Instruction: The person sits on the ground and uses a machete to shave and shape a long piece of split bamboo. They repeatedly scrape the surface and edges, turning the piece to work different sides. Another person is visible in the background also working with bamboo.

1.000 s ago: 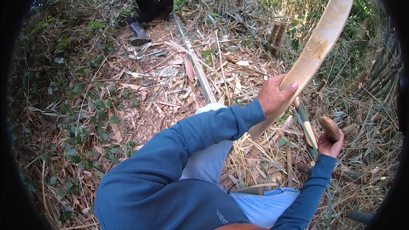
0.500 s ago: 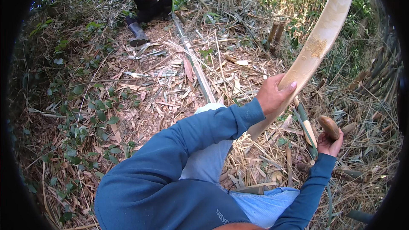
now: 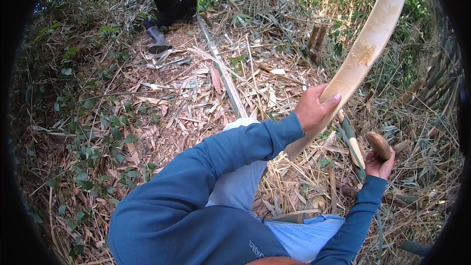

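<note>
My left hand (image 3: 316, 109) is wrapped round the near part of a long split bamboo piece (image 3: 360, 64), thumb on its pale, hollowed inner face. The piece slants up to the far right, with a rough, flaky patch partway along it. Lower right, my right hand (image 3: 380, 166) is closed on a smooth brown oval object (image 3: 377, 145), either wood or stone; I cannot tell which. Its lower part is hidden by the fingers. Just left of that hand lies a green bamboo pole (image 3: 350, 135) with a pale, shaved stretch.
Ahead, a long bamboo pole (image 3: 223, 71) runs away over dry leaves and shavings. A person (image 3: 171, 0) in dark clothes and boots sits at its far end, arms raised to a stem. Short cut stumps (image 3: 316, 37) stand beyond my left hand. Leafy plants (image 3: 113, 122) grow at left.
</note>
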Tool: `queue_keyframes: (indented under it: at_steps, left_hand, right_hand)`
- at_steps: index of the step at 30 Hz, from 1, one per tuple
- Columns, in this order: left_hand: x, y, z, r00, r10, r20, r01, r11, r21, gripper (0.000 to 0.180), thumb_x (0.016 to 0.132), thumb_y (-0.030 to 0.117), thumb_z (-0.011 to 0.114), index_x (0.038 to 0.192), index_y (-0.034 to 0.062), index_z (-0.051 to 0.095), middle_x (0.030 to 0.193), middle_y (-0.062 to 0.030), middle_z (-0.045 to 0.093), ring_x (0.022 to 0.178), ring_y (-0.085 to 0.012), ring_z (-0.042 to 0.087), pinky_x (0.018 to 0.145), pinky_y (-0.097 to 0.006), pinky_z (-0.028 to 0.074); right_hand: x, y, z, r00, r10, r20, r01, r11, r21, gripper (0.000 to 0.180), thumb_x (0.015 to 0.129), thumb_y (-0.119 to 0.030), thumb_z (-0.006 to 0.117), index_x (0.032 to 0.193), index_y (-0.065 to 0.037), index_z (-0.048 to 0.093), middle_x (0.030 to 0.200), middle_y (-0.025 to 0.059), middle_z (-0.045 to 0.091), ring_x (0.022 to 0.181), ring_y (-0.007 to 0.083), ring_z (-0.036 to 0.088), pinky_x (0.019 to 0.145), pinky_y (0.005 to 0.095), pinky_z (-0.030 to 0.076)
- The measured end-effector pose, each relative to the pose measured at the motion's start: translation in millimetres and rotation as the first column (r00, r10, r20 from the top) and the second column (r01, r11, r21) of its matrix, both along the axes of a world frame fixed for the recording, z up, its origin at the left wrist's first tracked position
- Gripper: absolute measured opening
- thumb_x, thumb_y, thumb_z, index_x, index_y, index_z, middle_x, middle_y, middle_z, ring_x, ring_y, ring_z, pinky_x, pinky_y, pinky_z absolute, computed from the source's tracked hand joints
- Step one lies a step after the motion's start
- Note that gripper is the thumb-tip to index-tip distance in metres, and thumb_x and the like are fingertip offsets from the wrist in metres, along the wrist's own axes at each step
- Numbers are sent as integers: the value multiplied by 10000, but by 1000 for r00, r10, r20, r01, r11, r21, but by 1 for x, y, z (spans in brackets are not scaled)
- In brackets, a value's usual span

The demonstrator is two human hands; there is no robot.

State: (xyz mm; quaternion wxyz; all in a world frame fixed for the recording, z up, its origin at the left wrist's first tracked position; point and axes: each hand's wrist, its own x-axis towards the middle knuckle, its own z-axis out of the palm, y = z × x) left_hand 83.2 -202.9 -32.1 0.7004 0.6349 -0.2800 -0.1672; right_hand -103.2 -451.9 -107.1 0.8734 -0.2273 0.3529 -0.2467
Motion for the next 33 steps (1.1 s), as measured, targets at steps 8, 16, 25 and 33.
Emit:
queue_keyframes:
  at_steps: [8, 16, 25, 33]
  left_hand:
    - [2, -2, -5, 1000, 1, 24, -1, 1000, -8, 429, 929, 326, 609, 1152, -40, 592, 825, -76, 652, 672, -92, 602, 609, -251, 500]
    - [0, 0, -1, 1000, -1, -9, 1, 1000, 30, 454, 923, 333, 617, 1162, -52, 589, 866, -90, 663, 720, -97, 600, 662, -257, 496]
    - [2, -2, -4, 1000, 5, 8, -6, 999, 36, 457, 919, 341, 619, 1161, -46, 593, 890, -88, 664, 746, -103, 602, 694, -262, 492]
    - [1, -2, -4, 1000, -7, -20, 7, 1000, 2, 452, 922, 331, 617, 1171, -45, 577, 843, -83, 653, 677, -95, 603, 598, -251, 500]
  right_hand:
    - [0, 0, -1, 1000, 0, 4, 0, 1000, -13, 245, 884, -323, 560, 931, -89, 617, 799, 47, 681, 668, 176, 660, 553, 298, 556]
    - [0, 1, -1, 1000, -3, 4, 3, 1000, -11, 253, 885, -329, 558, 938, -89, 618, 790, 43, 679, 663, 174, 658, 553, 297, 556]
    - [0, -3, -2, 1000, 2, -14, -2, 1000, 0, 256, 883, -327, 559, 943, -85, 616, 795, 45, 682, 669, 177, 662, 562, 302, 564]
    - [-1, -3, -3, 1000, 14, -7, -14, 1000, -5, 249, 880, -331, 565, 940, -95, 616, 808, 40, 681, 676, 175, 657, 571, 304, 562]
